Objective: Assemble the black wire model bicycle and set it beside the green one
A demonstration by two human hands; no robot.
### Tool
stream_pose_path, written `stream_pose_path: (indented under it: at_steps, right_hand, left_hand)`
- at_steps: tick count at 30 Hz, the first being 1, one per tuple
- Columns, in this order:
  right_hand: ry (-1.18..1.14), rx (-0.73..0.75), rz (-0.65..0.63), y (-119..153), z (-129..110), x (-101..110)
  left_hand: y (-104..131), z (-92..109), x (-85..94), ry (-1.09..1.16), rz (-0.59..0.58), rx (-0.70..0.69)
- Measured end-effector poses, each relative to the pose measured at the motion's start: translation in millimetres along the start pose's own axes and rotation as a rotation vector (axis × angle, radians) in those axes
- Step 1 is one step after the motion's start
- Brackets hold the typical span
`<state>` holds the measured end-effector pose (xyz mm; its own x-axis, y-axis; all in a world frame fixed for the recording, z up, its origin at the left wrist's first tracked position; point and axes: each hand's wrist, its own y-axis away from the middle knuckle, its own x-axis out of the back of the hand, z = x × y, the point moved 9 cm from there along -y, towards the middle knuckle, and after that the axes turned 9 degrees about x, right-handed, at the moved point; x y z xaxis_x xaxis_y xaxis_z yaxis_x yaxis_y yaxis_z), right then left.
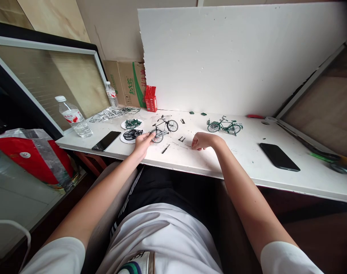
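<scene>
A small black model bicycle (pixel 162 128) stands tilted over the white table, and my left hand (pixel 144 145) pinches it at its rear wheel. My right hand (pixel 201 141) rests on the table with its fingers curled in; whatever they may hold is hidden. Between my hands lie a small dark tool (pixel 165 148) and small black parts (pixel 181 139). Behind them is another black piece (pixel 183 121). Beside my left hand, a white plate (pixel 122 139) carries black parts, and a second plate (pixel 123 124) behind it carries green parts. A green model bicycle (pixel 225 126) stands farther right.
A phone (pixel 106 140) and a water bottle (pixel 74 117) are at the left, a black phone (pixel 279 156) at the right. A red box (pixel 151 99) and a cardboard box (pixel 127 83) stand at the back, by a white board (pixel 236 57). The table's front edge (pixel 179 166) is near me.
</scene>
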<state>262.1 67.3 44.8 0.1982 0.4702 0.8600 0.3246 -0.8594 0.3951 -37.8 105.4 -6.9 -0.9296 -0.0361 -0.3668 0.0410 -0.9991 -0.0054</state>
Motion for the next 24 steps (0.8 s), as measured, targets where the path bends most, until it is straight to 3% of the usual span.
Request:
stream_pose_path:
  at_steps: [10,15,24]
  right_hand:
    - [-0.062,-0.018,0.024,3,6,6]
    - [-0.085,-0.019,0.107,1,9,13]
    - [-0.019,0.123,0.302,-5,-20,18]
  left_hand:
    - [-2,0,0.4,0.028,-0.002,0.002]
    - [-2,-2,1.3,0.021,0.0,0.009]
    - [-2,-2,1.5,0.005,-0.019,-0.004]
